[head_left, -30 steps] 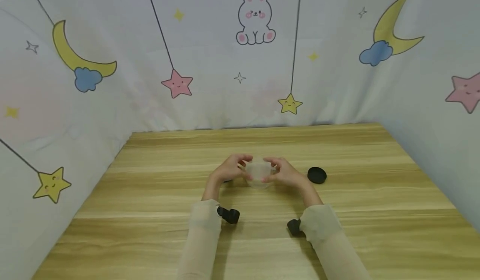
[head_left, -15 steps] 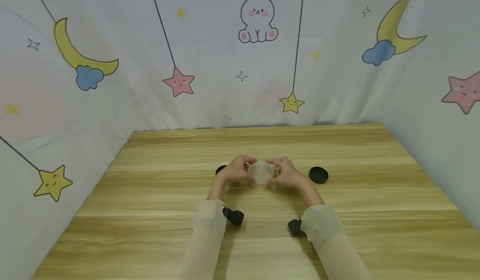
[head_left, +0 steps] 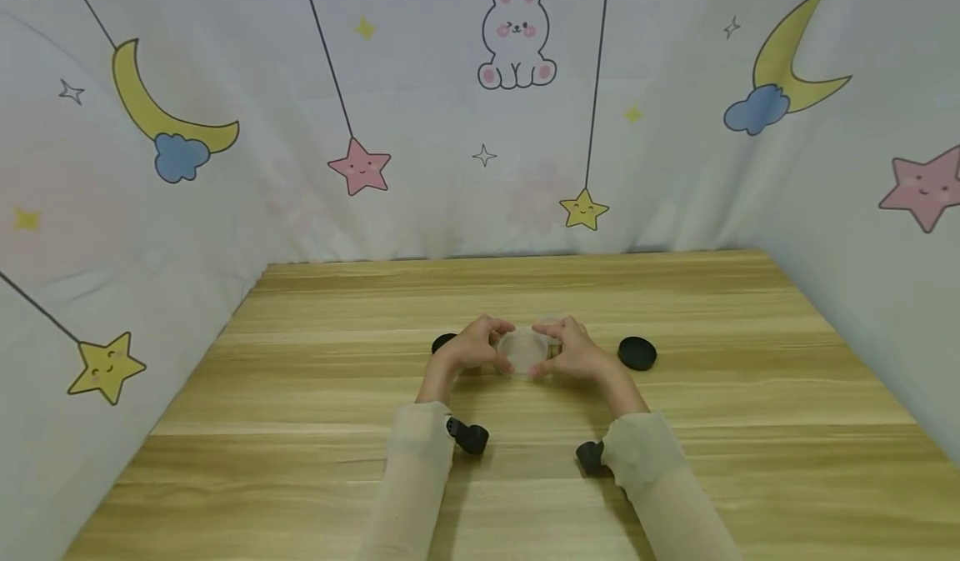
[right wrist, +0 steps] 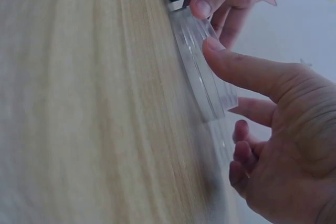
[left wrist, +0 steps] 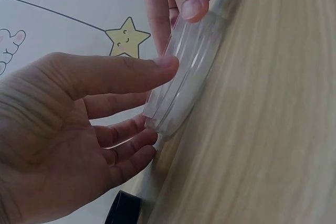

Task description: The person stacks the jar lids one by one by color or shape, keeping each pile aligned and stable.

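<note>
A clear, round, shallow plastic container (head_left: 522,349) lies low on the wooden table, between both hands. My left hand (head_left: 474,344) grips its left side, thumb (left wrist: 142,73) on the near edge and fingers round the far side. From the right, my right hand (head_left: 576,349) grips the opposite side in the same way, its thumb (right wrist: 236,66) at the rim. Both wrist views show ridged bands around the container's wall (left wrist: 189,72). Behind the right hand, another clear piece (head_left: 557,323) shows partly; the fingers hide the rest.
A black round disc (head_left: 637,353) lies on the table (head_left: 480,494) to the right of the right hand. Another black disc (head_left: 444,343) sits left of the left hand, partly covered by it. A white curtain (head_left: 420,211) with printed stars and moons stands behind the table.
The left hand and the container have shifted slightly right, uncovering more of the left black disc. The container looked blurred at first and is now still between both hands.
</note>
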`<state>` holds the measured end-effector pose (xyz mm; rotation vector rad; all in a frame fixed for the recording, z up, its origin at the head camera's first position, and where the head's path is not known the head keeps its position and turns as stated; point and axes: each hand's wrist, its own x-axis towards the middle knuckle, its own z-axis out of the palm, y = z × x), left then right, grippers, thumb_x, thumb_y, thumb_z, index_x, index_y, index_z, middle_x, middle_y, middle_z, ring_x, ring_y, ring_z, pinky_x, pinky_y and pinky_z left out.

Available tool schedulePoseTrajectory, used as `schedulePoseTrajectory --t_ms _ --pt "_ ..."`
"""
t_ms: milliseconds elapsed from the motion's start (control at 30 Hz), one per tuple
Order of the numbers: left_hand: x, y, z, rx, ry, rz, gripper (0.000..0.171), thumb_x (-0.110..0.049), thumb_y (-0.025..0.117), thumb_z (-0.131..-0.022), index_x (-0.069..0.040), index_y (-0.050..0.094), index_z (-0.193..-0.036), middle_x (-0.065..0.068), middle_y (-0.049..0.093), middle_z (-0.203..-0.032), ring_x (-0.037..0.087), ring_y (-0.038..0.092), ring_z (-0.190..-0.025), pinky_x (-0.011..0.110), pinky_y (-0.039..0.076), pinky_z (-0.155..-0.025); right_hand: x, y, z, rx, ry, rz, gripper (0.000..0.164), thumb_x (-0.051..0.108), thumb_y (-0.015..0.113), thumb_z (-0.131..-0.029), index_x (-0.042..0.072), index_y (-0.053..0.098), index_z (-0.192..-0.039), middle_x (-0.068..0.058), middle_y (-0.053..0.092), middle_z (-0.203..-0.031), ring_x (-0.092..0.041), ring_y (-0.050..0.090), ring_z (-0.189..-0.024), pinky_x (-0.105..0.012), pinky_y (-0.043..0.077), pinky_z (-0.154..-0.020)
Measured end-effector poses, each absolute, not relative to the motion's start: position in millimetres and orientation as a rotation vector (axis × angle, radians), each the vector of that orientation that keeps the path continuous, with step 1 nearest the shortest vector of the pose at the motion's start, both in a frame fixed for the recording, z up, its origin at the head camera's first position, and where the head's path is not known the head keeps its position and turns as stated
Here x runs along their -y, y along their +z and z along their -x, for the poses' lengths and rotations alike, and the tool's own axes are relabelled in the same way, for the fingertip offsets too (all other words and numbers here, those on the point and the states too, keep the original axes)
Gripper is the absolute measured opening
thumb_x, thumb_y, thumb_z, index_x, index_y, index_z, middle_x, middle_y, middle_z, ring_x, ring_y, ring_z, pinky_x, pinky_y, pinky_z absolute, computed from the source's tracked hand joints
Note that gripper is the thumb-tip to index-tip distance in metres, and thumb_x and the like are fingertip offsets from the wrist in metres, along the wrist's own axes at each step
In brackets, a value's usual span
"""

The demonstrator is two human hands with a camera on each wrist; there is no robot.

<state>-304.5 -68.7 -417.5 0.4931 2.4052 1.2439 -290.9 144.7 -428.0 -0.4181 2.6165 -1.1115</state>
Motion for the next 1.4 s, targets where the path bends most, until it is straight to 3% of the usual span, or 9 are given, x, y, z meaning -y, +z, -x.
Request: schedulePoseTrajectory --t_ms 167,400,700,967,1167,1400 --pt "69.3 -414.4 303.9 -2.372 1.233 -0.501 0.072 -0.001 0.078 -0.076 0.001 0.047 -0.141 0.020 0.056 -0.136 0.032 0.057 -0.116 0.042 0.046 -0.101 -144.8 -428.1 290.9 -2.617 -1.095 0.410 0.082 0.027 0.084 -0.077 0.007 0.044 -0.146 -0.012 0.038 -0.109 -0.026 0.032 -0.099 -0.034 0.030 -0.080" --pt "69.9 -413.8 303.1 -2.372 1.221 -0.517 0.072 -0.001 0.078 -0.077 0.002 0.046 -0.142 0.020 0.051 -0.141 0.035 0.052 -0.124 0.045 0.044 -0.105 -145.6 -426.7 290.7 -2.622 -1.087 0.427 0.082 0.028 0.084 -0.077 0.009 0.044 -0.147 -0.015 0.041 -0.116 -0.029 0.034 -0.106 -0.036 0.034 -0.083" --pt "69.9 -415.4 304.3 -2.393 1.212 -0.516 0.071 -0.002 0.079 -0.076 0.000 0.049 -0.140 0.020 0.053 -0.138 0.033 0.052 -0.121 0.045 0.044 -0.104 -148.3 -423.4 288.9 -2.621 -1.101 0.452 0.082 0.027 0.084 -0.077 0.009 0.044 -0.147 -0.019 0.041 -0.120 -0.032 0.037 -0.112 -0.043 0.038 -0.088" --pt "64.7 -414.8 302.8 -2.421 1.416 -0.451 0.069 -0.017 0.076 -0.083 -0.004 0.045 -0.144 0.019 0.046 -0.145 0.036 0.045 -0.127 0.050 0.042 -0.103 -163.5 -421.0 294.5 -2.740 -1.290 0.371 0.065 0.022 0.072 -0.089 0.002 0.044 -0.145 -0.024 0.048 -0.125 -0.036 0.044 -0.107 -0.046 0.042 -0.087" --pt "46.3 -412.8 304.1 -2.487 1.609 -0.444 0.074 -0.023 0.076 -0.085 -0.006 0.039 -0.148 0.016 0.043 -0.150 0.038 0.039 -0.135 0.055 0.038 -0.107 -178.1 -423.0 299.9 -2.757 -1.457 0.195 0.062 0.021 0.065 -0.094 0.002 0.039 -0.147 -0.025 0.044 -0.141 -0.042 0.042 -0.129 -0.056 0.039 -0.106" --pt "17.7 -420.5 307.9 -2.530 1.683 -0.378 0.066 -0.020 0.074 -0.086 0.000 0.045 -0.142 0.018 0.048 -0.145 0.037 0.041 -0.135 0.053 0.040 -0.107 -183.3 -430.1 302.7 -2.681 -1.475 0.201 0.067 0.017 0.065 -0.093 0.002 0.033 -0.150 -0.028 0.035 -0.151 -0.047 0.032 -0.140 -0.059 0.032 -0.112"
